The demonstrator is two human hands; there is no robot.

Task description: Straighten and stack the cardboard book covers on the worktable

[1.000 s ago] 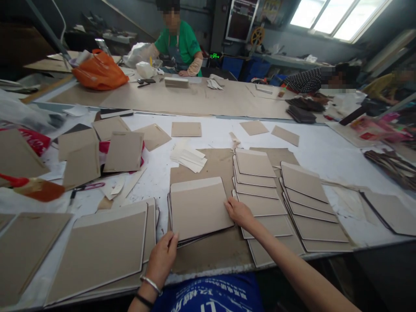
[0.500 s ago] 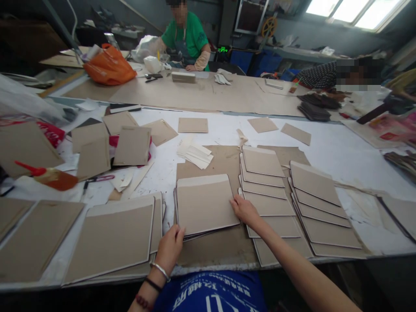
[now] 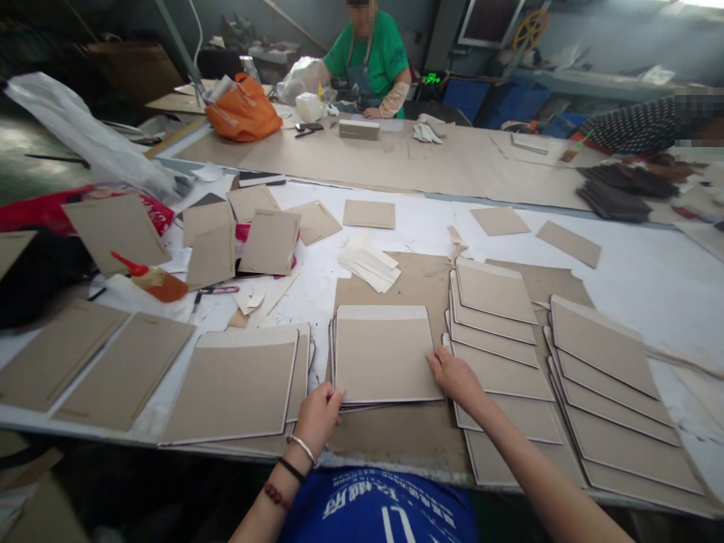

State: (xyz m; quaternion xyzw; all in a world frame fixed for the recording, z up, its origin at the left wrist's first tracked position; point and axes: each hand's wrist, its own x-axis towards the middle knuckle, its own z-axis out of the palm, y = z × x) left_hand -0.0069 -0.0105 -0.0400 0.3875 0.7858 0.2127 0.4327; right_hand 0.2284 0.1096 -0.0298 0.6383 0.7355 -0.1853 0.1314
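A small stack of grey cardboard panels with pale edges (image 3: 385, 354) lies in front of me on a brown sheet (image 3: 407, 283). My left hand (image 3: 318, 411) grips the stack's near left corner. My right hand (image 3: 455, 375) presses on its right edge. To the right, two overlapping rows of the same panels (image 3: 498, 335) (image 3: 611, 377) are fanned out toward me. A larger panel pile (image 3: 237, 385) sits just left of my left hand.
Loose cardboard pieces (image 3: 268, 241), a strip pile (image 3: 370, 268), a glue bottle with a red tip (image 3: 150, 279) and scissors (image 3: 212, 290) lie to the left. An orange bag (image 3: 243, 113) sits on the far table, where a person in green (image 3: 370, 60) works.
The view has swung left and down. Both hands stay on the central stack, which now lies squarer to me, its panels pushed closer together.
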